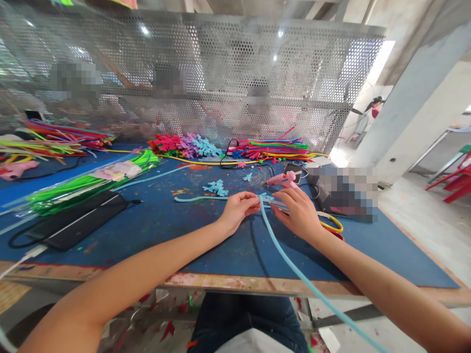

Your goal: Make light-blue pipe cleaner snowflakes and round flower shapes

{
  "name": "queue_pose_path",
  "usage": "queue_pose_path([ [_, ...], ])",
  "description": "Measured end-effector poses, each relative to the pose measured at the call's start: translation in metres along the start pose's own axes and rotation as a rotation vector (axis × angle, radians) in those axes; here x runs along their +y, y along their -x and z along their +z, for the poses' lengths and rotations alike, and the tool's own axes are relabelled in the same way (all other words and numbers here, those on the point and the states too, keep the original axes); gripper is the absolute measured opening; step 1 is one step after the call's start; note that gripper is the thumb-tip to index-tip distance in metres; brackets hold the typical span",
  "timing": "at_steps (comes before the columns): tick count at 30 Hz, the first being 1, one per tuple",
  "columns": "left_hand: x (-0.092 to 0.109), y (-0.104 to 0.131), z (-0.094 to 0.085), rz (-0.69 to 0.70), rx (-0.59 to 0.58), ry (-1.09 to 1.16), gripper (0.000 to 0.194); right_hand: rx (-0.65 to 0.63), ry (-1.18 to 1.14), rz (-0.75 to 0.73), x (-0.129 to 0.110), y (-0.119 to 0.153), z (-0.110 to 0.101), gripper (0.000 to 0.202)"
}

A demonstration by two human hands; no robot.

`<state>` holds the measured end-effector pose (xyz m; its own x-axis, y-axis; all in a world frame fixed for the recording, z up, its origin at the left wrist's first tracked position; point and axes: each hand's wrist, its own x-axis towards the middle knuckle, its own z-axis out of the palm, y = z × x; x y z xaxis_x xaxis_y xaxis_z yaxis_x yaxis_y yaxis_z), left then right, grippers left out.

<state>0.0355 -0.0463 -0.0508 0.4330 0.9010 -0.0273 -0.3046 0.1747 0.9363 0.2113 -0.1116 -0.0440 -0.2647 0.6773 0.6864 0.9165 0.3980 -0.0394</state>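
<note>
My left hand [240, 212] is closed in a pinch on a light blue pipe cleaner [285, 252], just above the tabletop. The pipe cleaner's long end curves down past the table's front edge to the lower right. Small bent light blue branches show at the fingertips. My right hand [299, 213] has its fingers bent over a flat greyish strip [274, 201] touching the pipe cleaner; its kind is unclear. Beside the right wrist is a yellow and red loop [334, 223], partly hidden. Ahead lie a light blue branched piece [216, 187] and a smaller one [248, 177].
Behind my right hand lie a pink glue gun [284, 178] and a phone [293, 171]. Bagged green pipe cleaners [91, 184] and a black case [86, 220] are at left. Coloured branched pieces [184, 145] and pipe cleaner bundles [272, 148] line the perforated metal panel [213, 63].
</note>
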Motion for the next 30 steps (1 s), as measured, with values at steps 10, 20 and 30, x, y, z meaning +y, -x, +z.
queue_pose_path([
  [10, 0.001, 0.001, -0.002, 0.013, -0.032, -0.038, 0.025, -0.144, 0.03, 0.034, -0.003, 0.002, -0.001, 0.02],
  [20, 0.0, 0.002, 0.001, -0.053, -0.11, 0.032, 0.025, -0.029, 0.141, -0.021, -0.002, -0.001, -0.006, 0.022],
  [30, 0.004, -0.001, -0.004, 0.053, -0.107, -0.137, 0.028, -0.018, 0.223, -0.052, -0.002, -0.001, -0.01, 0.022],
])
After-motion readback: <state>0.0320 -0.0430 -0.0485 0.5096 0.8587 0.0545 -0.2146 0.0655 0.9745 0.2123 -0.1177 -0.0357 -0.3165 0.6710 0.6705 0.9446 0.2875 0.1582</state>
